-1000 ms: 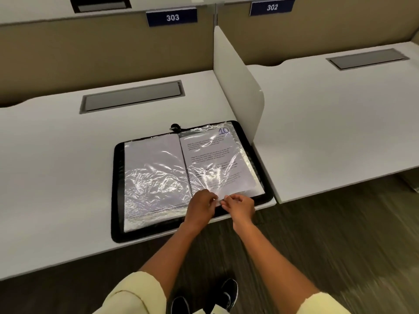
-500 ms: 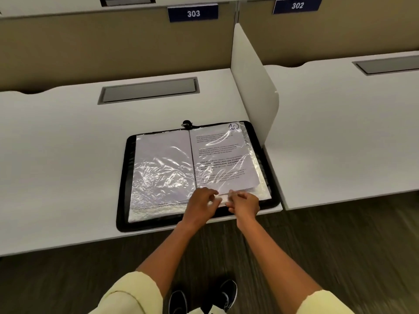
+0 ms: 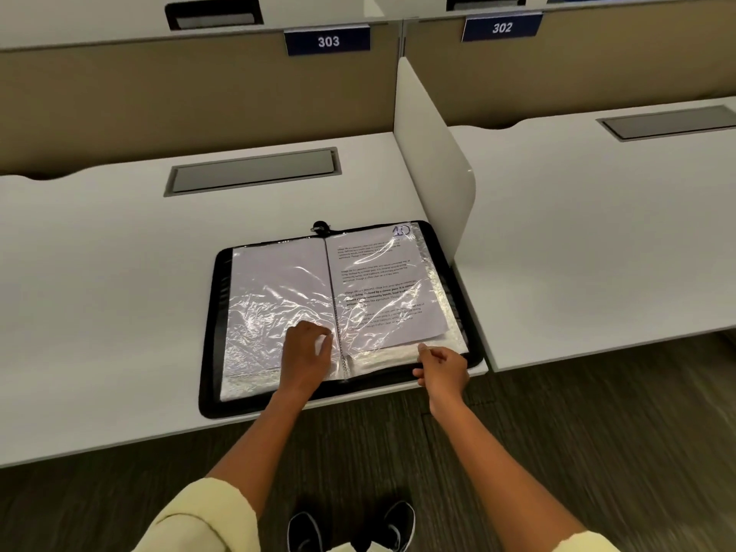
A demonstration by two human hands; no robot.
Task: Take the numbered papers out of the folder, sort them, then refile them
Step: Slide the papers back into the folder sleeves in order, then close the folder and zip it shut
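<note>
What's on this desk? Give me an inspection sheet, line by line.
Surface: white desk, folder at its front edge.
Job's things: black zip folder lies open; printed paper marked 10 in right-hand clear sleeve.
Clutter: nothing seen.
Hands: left hand rests on the left sleeve page; right hand pinches the right sleeve's bottom edge.
Cables: nothing seen.
Surroundings: white divider panel, grey desk hatch, blue signs 303 and 302.
</note>
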